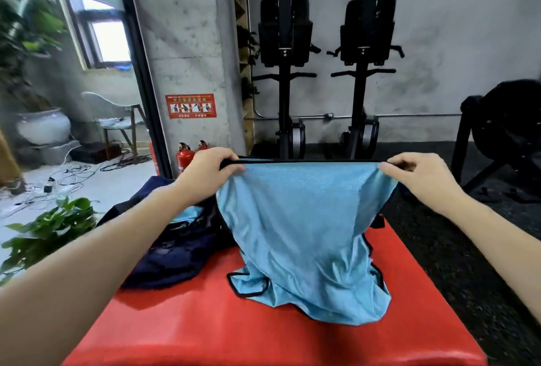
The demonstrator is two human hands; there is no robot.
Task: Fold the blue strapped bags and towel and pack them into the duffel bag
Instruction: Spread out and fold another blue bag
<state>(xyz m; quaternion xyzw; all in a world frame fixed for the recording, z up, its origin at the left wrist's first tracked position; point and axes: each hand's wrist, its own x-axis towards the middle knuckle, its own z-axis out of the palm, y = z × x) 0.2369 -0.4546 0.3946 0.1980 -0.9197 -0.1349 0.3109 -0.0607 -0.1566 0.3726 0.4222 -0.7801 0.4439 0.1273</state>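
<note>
We held the light blue bag [298, 219], black-trimmed and thin, up by its top edge, left hand [205, 171] and right hand [415, 172] each pinching a corner, its hem crumpled on the red counter [205, 330]. The navy duffel bag [172, 245] lay beside it, partly hidden. The red wall sign [191, 106] was unreadable.
</note>
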